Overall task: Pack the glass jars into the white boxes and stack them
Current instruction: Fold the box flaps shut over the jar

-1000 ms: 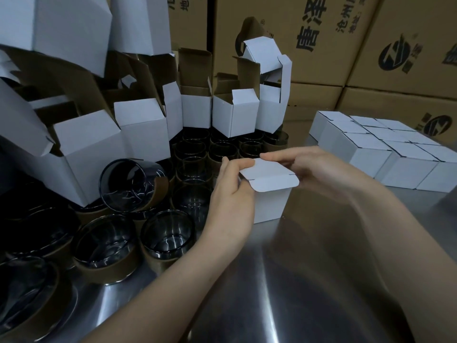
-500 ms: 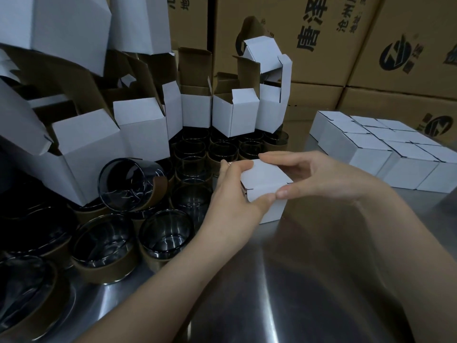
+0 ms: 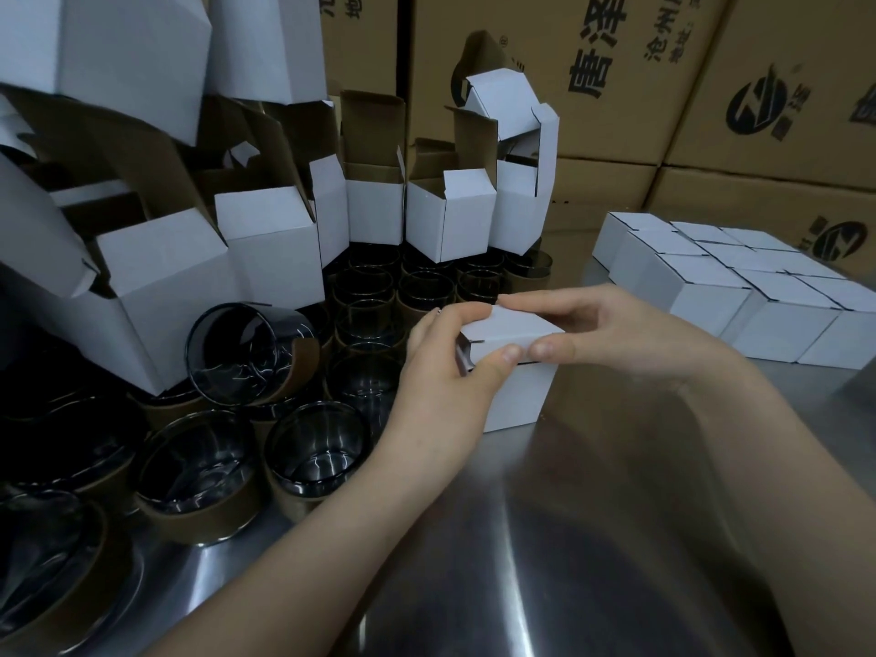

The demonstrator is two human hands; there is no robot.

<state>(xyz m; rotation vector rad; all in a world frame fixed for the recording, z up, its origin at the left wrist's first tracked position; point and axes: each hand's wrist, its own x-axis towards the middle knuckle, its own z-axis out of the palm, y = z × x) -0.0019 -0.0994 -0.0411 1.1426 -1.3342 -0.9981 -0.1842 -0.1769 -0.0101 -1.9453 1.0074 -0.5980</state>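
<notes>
Between my hands sits the white box [image 3: 519,395], its lid [image 3: 509,324] almost down. My left hand [image 3: 441,372] curls round its left corner, and my right hand [image 3: 616,334] pinches the lid front and back. The closed boxes [image 3: 711,296] lie beyond my right hand, so I judge that hand nearer for stacking.

Glossy steel table [image 3: 545,538], matt, probably cardboard box [image 3: 519,395]

**Tally around the box I hold**

One white box [image 3: 521,395], with my left hand [image 3: 441,377] and right hand [image 3: 630,329] on it. To its right are nine closed boxes [image 3: 706,301], as best I can count. To its left are well over a dozen glass jars [image 3: 313,448], one tipped jar [image 3: 241,353] among them. Behind it are at least eight open boxes [image 3: 445,215] and four brown cartons [image 3: 616,73].
</notes>
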